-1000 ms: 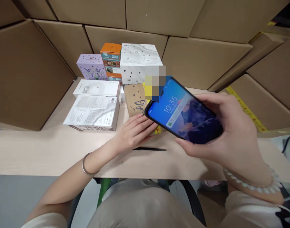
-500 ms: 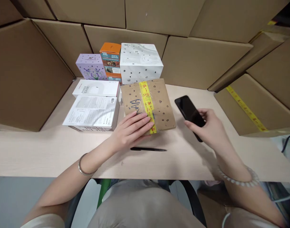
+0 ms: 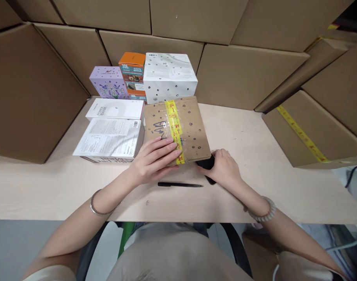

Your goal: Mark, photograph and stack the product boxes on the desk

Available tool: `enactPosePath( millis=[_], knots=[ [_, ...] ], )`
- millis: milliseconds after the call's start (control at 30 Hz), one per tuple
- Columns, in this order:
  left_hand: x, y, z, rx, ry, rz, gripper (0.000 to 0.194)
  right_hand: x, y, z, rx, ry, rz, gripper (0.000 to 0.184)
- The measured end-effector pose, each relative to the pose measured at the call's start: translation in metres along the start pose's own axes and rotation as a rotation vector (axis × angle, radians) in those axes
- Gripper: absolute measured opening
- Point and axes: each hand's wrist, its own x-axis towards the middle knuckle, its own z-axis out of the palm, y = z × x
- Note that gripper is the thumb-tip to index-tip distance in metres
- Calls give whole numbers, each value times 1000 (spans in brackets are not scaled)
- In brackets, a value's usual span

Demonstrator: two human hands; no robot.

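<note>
Towards the middle of the bench point(image 3: 239, 132), the left hand point(image 3: 149, 163) lies over the brown spotted carton point(image 3: 193, 130) at its seven o'clock, straight fingers reaching the yellow tape point(image 3: 174, 124), seemingly to steady it, though whether they pinch it cannot be told. At the carton's five o'clock corner, the right hand point(image 3: 225, 168) curls its fingers round the edges of the black phone point(image 3: 207, 163), low over the bench, perhaps for a secure hold. The black pen point(image 3: 180, 184) lies at six o'clock, apparently handy to both sides.
</note>
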Motion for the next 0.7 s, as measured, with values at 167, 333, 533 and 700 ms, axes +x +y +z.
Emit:
enactPosePath(
  millis=[167,333,533,700],
  knots=[
    [3,3,-3,27,-18,93,35,-2,4,7,218,87,-186,99],
    [14,15,4,35,-9,226,29,-8,4,11,687,117,-334,131],
    [58,17,30,-30,29,282,37,-20,16,-11,810,366,-155,107],
    [101,-1,88,-84,-203,72,37,11,39,-25,938,472,-28,91]
  ],
)
